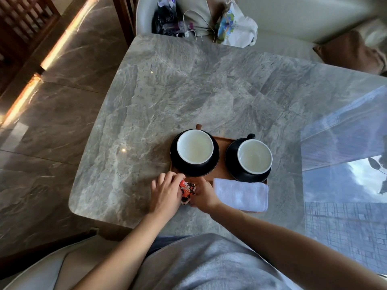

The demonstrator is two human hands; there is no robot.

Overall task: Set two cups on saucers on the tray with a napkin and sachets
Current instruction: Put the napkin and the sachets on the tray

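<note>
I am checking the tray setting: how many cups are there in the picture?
2. One cup sits on a black saucer at the tray's left; the other cup sits on its saucer at the right. None seems hidden.

Sachets [187,191] between both hands, tray's [222,141] near-left corner.

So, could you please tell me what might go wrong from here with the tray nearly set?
1. The napkin overhangs the tray on the near side and could slip off.
2. Both hands, left hand and right hand, work the sachets right beside the left cup; a nudge might shift its saucer.
</note>
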